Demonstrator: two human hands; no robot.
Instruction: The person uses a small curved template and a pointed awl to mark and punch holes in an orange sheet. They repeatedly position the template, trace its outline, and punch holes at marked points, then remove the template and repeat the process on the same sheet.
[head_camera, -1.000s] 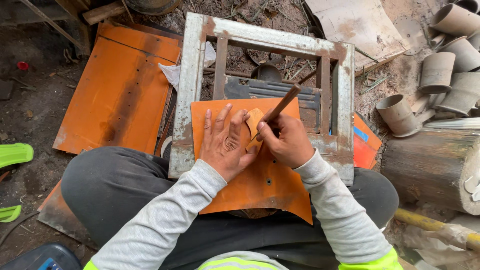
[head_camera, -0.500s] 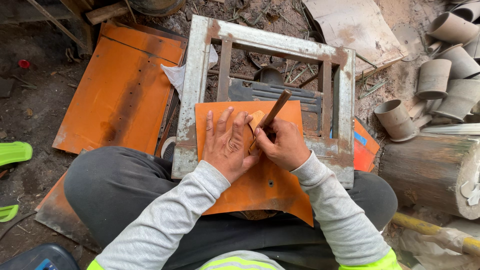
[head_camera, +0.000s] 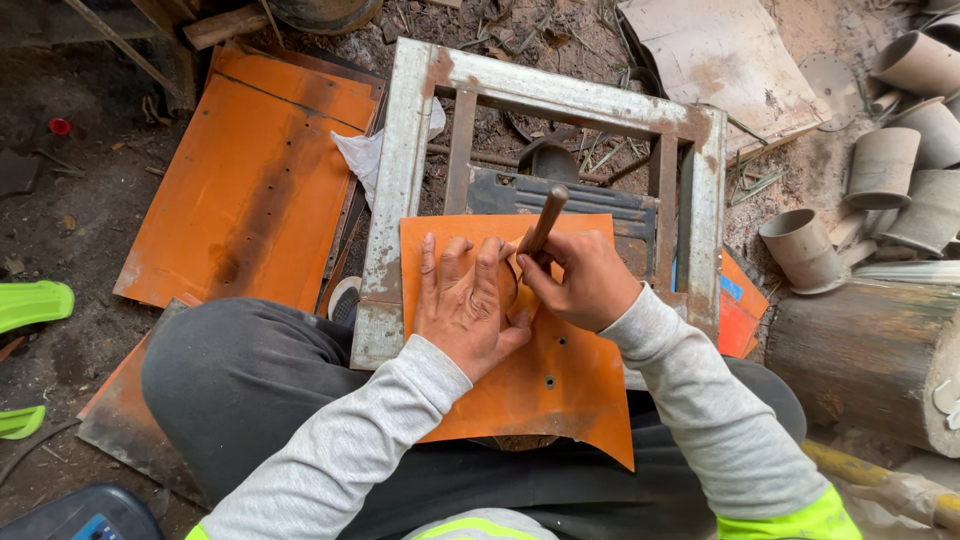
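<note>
Orange sheet metal lies well to the left of your hands; your left hand presses flat, fingers spread, on the orange plate across your lap; just beside it your right hand grips a wooden-handled tool; grey cylinders stand far right.

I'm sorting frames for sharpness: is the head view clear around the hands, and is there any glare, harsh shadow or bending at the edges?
Head view: even, soft daylight, no glare on the orange sheet; left hand, right hand and wooden-handled tool are sharp; only faint shadows beneath the hands; wide-lens curving toward the edges.
</note>
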